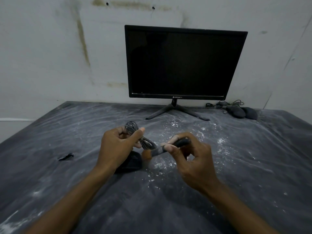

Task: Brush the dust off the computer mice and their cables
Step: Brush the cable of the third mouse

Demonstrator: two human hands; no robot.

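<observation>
Dust-grey cable (143, 138), wound into a bundle, sits in the left hand (116, 147), raised above the table (50, 166); the fingers and thumb are curled round its upper loops, and the lower end of the bundle sticks out toward the right hand. Below that hand lies a dark mouse (132, 163) on the table, partly hidden by the wrist; whether the held cable belongs to it cannot be told. The right hand (190, 159) pinches a brush (167, 148) by its dark handle between thumb and forefinger, the other fingers curled beneath. The brush slants down to the left, and its brownish bristles sit just beside the lower end of the bundle, above the mouse. Both forearms reach in from the bottom edge and meet near the middle of the table.

White powder is scattered across the dark plastic sheet that covers the table. Two more mice (242, 112) with a tangle of thin cables (226, 104) lie at the far right, near the foot of a switched-off monitor (182, 63). A small tear (66, 157) shows in the sheet at left.
</observation>
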